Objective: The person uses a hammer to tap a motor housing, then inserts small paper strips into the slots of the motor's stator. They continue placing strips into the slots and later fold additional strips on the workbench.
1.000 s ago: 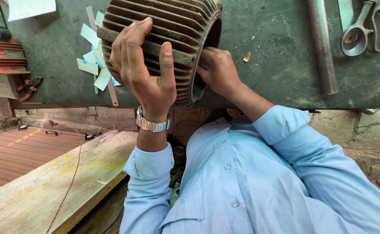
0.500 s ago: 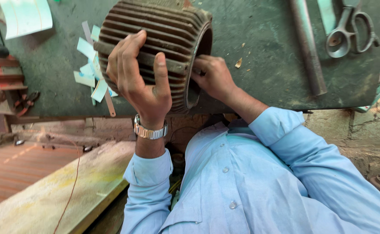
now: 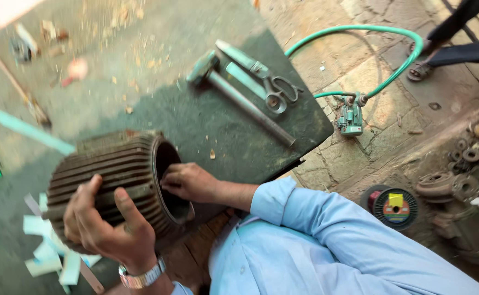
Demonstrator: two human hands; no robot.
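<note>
L hand (image 3: 105, 229) fingers (image 3: 127, 205) spread wide, clamped over ribbed side of motor shell (image 3: 108, 175). R hand (image 3: 190, 183) fingers curled, tips at rim of its open end, partly inside. Shell lies on side on dark surface (image 3: 223, 131), long axis approx left-right, open end facing right toward R hand. Paper strips (image 3: 45, 257) just beside shell; scissors (image 3: 266, 82) and hammer (image 3: 239, 93) well apart.
</note>
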